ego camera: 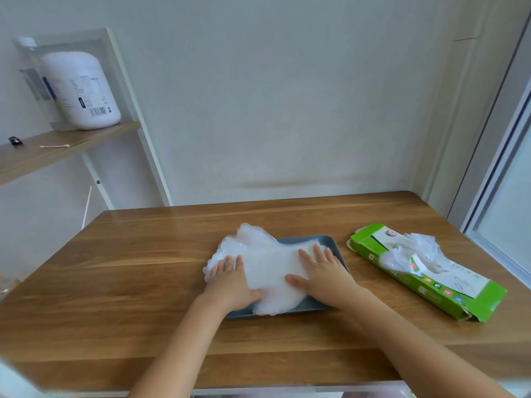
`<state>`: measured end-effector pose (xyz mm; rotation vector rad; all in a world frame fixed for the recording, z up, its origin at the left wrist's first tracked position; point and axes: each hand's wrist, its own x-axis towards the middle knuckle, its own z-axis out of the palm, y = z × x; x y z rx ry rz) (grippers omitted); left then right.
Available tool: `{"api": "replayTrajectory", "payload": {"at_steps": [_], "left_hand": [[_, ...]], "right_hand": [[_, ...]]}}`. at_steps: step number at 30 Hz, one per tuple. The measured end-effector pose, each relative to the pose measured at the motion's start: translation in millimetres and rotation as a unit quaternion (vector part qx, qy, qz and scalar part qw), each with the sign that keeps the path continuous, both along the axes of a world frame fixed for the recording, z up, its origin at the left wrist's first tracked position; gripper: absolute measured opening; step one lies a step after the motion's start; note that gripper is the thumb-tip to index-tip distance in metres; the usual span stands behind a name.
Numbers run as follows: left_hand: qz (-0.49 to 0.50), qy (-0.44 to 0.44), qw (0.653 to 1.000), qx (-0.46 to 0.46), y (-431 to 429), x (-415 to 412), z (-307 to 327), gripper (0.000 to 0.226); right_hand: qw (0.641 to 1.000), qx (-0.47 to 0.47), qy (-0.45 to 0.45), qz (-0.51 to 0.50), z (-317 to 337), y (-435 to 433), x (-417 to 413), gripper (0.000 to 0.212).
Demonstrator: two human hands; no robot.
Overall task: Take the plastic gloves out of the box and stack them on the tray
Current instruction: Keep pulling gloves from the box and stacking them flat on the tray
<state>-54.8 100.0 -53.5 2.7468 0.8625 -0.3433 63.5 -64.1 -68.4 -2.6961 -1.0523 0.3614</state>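
Note:
A stack of translucent white plastic gloves [268, 264] lies on a grey-blue tray [327, 243] in the middle of the wooden table, its finger ends spilling over the tray's left rim. My left hand [231, 278] presses flat on the left side of the stack, fingers straight. My right hand [323, 272] presses flat on the right side, thumb spread. To the right lies the green glove box [370, 247], torn open on top, with more gloves [413, 251] bulging out of the opening.
The wooden table [143, 268] reaches the white wall at the back. A shelf [57, 145] at upper left carries a white jug [83, 90] and a cotton swab. A window frame [500, 179] stands at the right.

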Motion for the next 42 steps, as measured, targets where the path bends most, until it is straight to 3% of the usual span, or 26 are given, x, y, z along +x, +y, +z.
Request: {"api": "replayTrajectory", "payload": {"at_steps": [2,5,7,9,17,21,24,31,36,38,40,42], "left_hand": [[0.006,-0.062,0.998,0.007,-8.6,-0.6,15.8,0.096],[-0.027,-0.215,0.976,-0.006,-30.6,0.4,43.5,0.066],[-0.063,-0.289,0.955,-0.038,-46.7,6.2,54.5,0.057],[-0.098,-0.326,0.937,-0.080,-61.7,16.2,57.2,0.053],[-0.183,-0.298,0.914,-0.209,-139.1,81.2,35.9,0.044],[-0.181,-0.252,0.920,-0.240,-167.6,112.8,17.6,0.071],[-0.188,-0.198,0.929,-0.249,-179.0,130.9,3.7,0.097],[-0.230,-0.188,0.933,-0.205,-186.1,144.8,-14.7,0.097],[-0.218,-0.192,0.926,-0.240,-183.6,145.4,-9.0,0.087],[-0.175,-0.200,0.925,-0.272,-182.1,146.5,-5.4,0.064],[-0.152,-0.218,0.923,-0.278,-180.8,149.9,-4.6,0.016],[-0.144,-0.236,0.921,-0.275,-180.1,153.4,-5.5,0.021]], "right_hand": [[0.997,0.073,0.002,-0.010,10.8,-12.9,-1.2,0.073],[0.982,0.178,-0.045,-0.049,34.3,-45.9,6.9,0.044],[0.971,0.211,-0.054,-0.096,51.8,-77.2,16.7,0.025],[0.965,0.218,-0.074,-0.126,61.4,-109.5,30.9,0.022],[0.938,0.271,-0.095,-0.192,42.1,-176.3,61.9,0.019],[0.941,0.280,-0.135,-0.133,34.0,-170.6,53.6,0.010],[0.955,0.244,-0.102,-0.134,27.6,-162.1,51.9,0.030],[0.958,0.169,-0.116,-0.203,19.4,-150.3,59.7,0.018],[0.938,0.261,0.019,-0.229,33.2,-166.8,71.7,0.021],[0.935,0.260,0.028,-0.242,32.9,-171.3,77.0,0.022],[0.923,0.280,0.053,-0.257,30.7,-172.6,79.7,0.020],[0.906,0.312,0.068,-0.277,29.0,-172.7,81.9,0.021]]}}
